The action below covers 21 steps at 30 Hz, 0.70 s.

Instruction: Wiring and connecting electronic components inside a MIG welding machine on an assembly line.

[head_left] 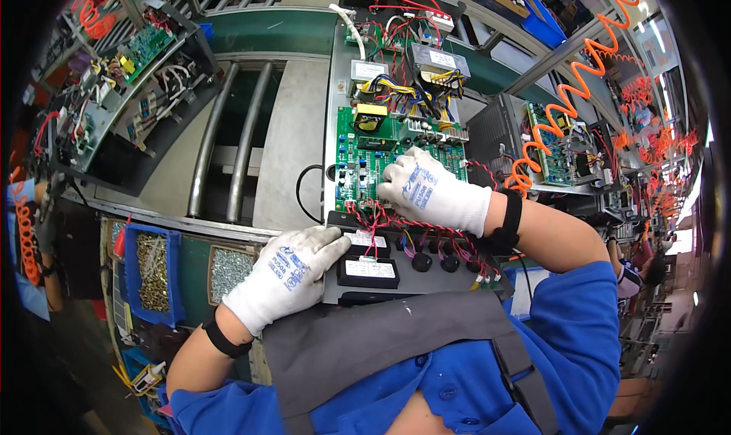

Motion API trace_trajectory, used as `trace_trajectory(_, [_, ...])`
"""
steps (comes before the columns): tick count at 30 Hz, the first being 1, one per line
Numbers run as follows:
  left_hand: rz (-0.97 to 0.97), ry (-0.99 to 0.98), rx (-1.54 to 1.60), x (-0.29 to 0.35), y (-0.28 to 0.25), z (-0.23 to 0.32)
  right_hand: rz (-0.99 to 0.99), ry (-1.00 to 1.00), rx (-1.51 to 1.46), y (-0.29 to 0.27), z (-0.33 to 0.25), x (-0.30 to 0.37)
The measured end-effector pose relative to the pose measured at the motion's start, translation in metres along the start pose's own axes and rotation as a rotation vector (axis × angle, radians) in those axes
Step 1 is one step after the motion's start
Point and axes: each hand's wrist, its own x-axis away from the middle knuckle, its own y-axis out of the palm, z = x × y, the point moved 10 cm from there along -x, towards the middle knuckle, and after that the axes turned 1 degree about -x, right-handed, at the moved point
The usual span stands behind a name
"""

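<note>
Before me lies an open electronic unit on a metal chassis (426, 281), with a green circuit board (352, 142) in its middle. My right hand (421, 185), in a white glove, bends over the board's near part. Its fingers are curled down and closed, and their tips and whatever they hold are hidden. My left hand (293, 273), also gloved, lies with stretched fingers at the chassis's left edge, fingertips beside a black box with a white label (368, 244). A second black labelled box (368, 273) sits just nearer. Red twisted wires (373, 220) run between board and boxes.
Transformers (440, 62) and bundled wires fill the unit's far end. A blue bin of brass-coloured fasteners (153, 271) and a tray of silver screws (230, 271) stand at left. Other open units (126, 92) flank mine. An orange coiled hose (569, 100) hangs at right.
</note>
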Motion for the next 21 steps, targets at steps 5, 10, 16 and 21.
trace_trajectory(5, [0.001, -0.035, -0.016, 0.002, -0.002, 0.005, 0.179, 0.166, -0.786, -0.009, 0.021, 0.01])
trace_trajectory(10, [-0.021, -0.036, 0.032, 0.002, 0.001, 0.002, 0.069, 0.329, -1.03, 0.011, 0.028, 0.021])
trace_trajectory(16, [0.012, -0.045, 0.024, -0.002, -0.002, 0.003, 0.057, 0.334, -1.178, 0.024, 0.035, 0.018])
trace_trajectory(21, [-0.044, -0.109, 0.094, -0.009, 0.001, -0.004, -0.086, 0.325, -1.155, 0.034, 0.04, 0.006])
